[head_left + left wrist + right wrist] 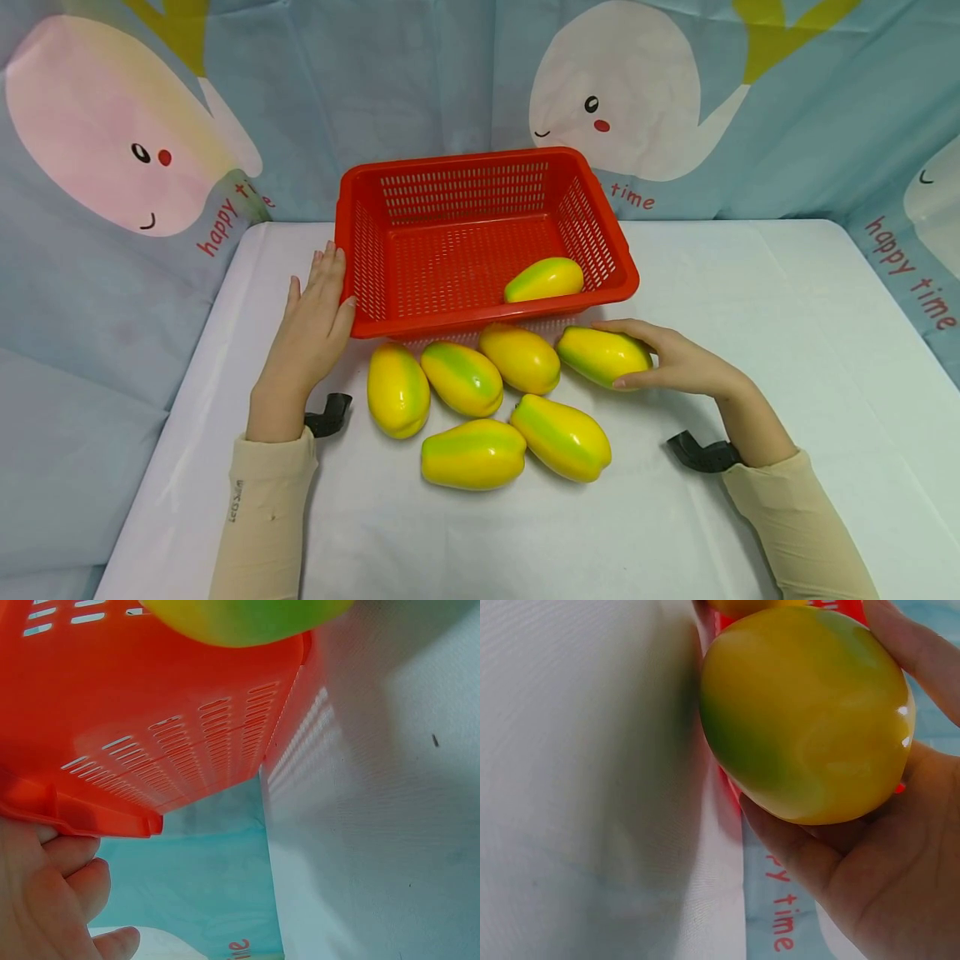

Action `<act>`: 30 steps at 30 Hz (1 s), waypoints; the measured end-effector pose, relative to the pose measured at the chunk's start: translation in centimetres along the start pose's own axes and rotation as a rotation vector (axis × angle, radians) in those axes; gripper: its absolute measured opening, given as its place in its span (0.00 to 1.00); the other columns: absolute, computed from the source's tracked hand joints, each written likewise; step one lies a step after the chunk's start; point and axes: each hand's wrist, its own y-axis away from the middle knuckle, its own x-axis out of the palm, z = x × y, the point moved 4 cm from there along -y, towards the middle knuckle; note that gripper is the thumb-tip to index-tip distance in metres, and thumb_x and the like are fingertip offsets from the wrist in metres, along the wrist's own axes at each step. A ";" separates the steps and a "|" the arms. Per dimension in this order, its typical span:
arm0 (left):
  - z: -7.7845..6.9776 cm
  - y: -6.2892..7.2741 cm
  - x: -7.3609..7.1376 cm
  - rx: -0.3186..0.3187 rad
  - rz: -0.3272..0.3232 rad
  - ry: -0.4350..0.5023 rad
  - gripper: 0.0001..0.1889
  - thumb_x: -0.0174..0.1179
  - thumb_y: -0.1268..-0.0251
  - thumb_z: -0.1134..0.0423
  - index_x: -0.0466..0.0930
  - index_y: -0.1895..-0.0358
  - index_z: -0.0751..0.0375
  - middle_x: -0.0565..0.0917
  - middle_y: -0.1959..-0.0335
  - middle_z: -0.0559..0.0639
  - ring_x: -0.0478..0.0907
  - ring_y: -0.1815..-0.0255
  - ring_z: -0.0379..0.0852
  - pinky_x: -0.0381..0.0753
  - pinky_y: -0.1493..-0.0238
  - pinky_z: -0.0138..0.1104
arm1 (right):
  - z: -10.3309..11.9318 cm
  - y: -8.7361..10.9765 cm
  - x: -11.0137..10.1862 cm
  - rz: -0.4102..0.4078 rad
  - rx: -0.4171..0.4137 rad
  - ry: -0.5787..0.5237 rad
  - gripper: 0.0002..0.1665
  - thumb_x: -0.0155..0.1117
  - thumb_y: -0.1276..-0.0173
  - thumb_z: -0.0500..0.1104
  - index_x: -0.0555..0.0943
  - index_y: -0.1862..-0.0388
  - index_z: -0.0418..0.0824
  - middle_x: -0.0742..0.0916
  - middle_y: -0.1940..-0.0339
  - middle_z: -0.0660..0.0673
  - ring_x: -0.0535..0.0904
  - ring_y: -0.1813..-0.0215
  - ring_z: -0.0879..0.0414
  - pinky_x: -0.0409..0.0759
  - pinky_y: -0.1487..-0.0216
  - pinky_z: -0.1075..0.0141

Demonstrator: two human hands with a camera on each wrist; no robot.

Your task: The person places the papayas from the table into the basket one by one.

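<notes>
A red plastic basket stands at the back of the table with one yellow-green papaya inside, near its front right corner. My left hand rests against the basket's left rim, fingers stretched out; the left wrist view shows that hand at the rim too. Just in front of the basket, my right hand grips another papaya between thumb and fingers. Up close in the right wrist view, this papaya lies in the curve of the hand.
Several more papayas lie in front of the basket, among them one at the left, one at the front and one at the right. A white cloth covers the table. Behind it hangs a blue printed curtain.
</notes>
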 end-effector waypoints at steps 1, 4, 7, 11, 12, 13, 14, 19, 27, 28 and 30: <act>0.0 0.0 0.0 0.000 0.000 0.001 0.32 0.37 0.27 0.55 0.41 0.25 0.62 0.42 0.24 0.53 0.36 0.24 0.48 0.32 0.29 0.54 | 0.0 0.0 0.0 -0.001 0.000 0.000 0.40 0.70 0.42 0.46 0.66 0.31 0.45 0.73 0.35 0.46 0.69 0.44 0.55 0.67 0.41 0.50; 0.0 0.0 0.0 0.000 -0.001 0.002 0.32 0.37 0.27 0.56 0.41 0.25 0.62 0.42 0.24 0.53 0.36 0.24 0.49 0.32 0.29 0.54 | -0.1 0.0 0.0 -0.003 0.001 0.001 0.40 0.70 0.42 0.46 0.66 0.31 0.45 0.73 0.35 0.47 0.69 0.43 0.55 0.68 0.40 0.53; 0.0 0.0 0.0 0.000 -0.003 0.003 0.32 0.37 0.27 0.55 0.41 0.25 0.62 0.42 0.24 0.53 0.36 0.24 0.49 0.32 0.29 0.54 | 0.0 0.0 -0.1 -0.003 0.004 0.000 0.40 0.70 0.42 0.46 0.66 0.31 0.46 0.73 0.35 0.47 0.68 0.43 0.56 0.68 0.40 0.56; 0.0 0.0 0.0 0.001 -0.004 0.000 0.32 0.37 0.27 0.55 0.41 0.25 0.62 0.42 0.24 0.53 0.36 0.24 0.49 0.33 0.30 0.55 | 0.1 0.0 -0.1 -0.002 0.007 0.000 0.40 0.70 0.42 0.46 0.66 0.31 0.45 0.73 0.35 0.47 0.68 0.43 0.55 0.68 0.40 0.54; 0.0 0.0 0.0 0.001 -0.004 0.001 0.32 0.37 0.27 0.55 0.41 0.25 0.62 0.42 0.24 0.53 0.36 0.24 0.49 0.33 0.30 0.55 | 0.1 0.1 -0.1 -0.002 0.007 -0.001 0.40 0.70 0.41 0.46 0.66 0.31 0.45 0.73 0.35 0.46 0.68 0.42 0.55 0.67 0.40 0.53; 0.0 0.0 0.0 0.001 -0.003 0.000 0.32 0.37 0.27 0.55 0.41 0.25 0.62 0.42 0.24 0.53 0.36 0.24 0.49 0.33 0.30 0.55 | 0.1 0.1 -0.1 -0.002 0.007 -0.001 0.40 0.70 0.42 0.46 0.66 0.31 0.45 0.73 0.35 0.46 0.68 0.42 0.55 0.67 0.40 0.52; 0.0 0.0 0.0 0.000 -0.003 -0.001 0.32 0.37 0.27 0.55 0.41 0.25 0.62 0.42 0.24 0.53 0.36 0.24 0.48 0.33 0.30 0.55 | 0.1 0.1 -0.1 -0.003 0.006 0.001 0.40 0.70 0.42 0.46 0.66 0.31 0.45 0.73 0.35 0.46 0.68 0.42 0.55 0.67 0.39 0.52; 0.0 0.0 0.0 -0.001 -0.002 -0.001 0.32 0.37 0.27 0.55 0.41 0.25 0.62 0.42 0.24 0.53 0.36 0.24 0.48 0.33 0.30 0.55 | 0.1 0.1 -0.2 -0.005 0.006 0.003 0.40 0.70 0.42 0.46 0.66 0.31 0.45 0.73 0.34 0.46 0.68 0.42 0.55 0.67 0.39 0.52; 0.0 0.0 0.0 -0.001 -0.001 0.001 0.32 0.37 0.27 0.55 0.41 0.25 0.62 0.42 0.24 0.53 0.36 0.24 0.49 0.32 0.30 0.54 | 0.2 0.2 -0.3 -0.014 -0.004 0.002 0.39 0.70 0.41 0.46 0.66 0.31 0.46 0.73 0.34 0.47 0.68 0.41 0.56 0.67 0.39 0.59; 0.0 0.0 0.0 -0.001 0.000 0.003 0.32 0.37 0.27 0.55 0.41 0.25 0.62 0.42 0.24 0.53 0.36 0.24 0.49 0.32 0.30 0.54 | 0.2 0.2 -0.4 -0.016 -0.007 0.002 0.39 0.70 0.41 0.46 0.66 0.31 0.46 0.73 0.34 0.47 0.68 0.41 0.56 0.67 0.39 0.59; 0.0 0.0 0.0 -0.003 0.000 0.002 0.32 0.37 0.27 0.55 0.41 0.25 0.61 0.42 0.24 0.53 0.36 0.24 0.49 0.32 0.30 0.54 | 0.2 0.3 -0.4 -0.018 -0.007 0.003 0.39 0.70 0.41 0.46 0.66 0.31 0.47 0.73 0.34 0.48 0.68 0.41 0.57 0.67 0.39 0.61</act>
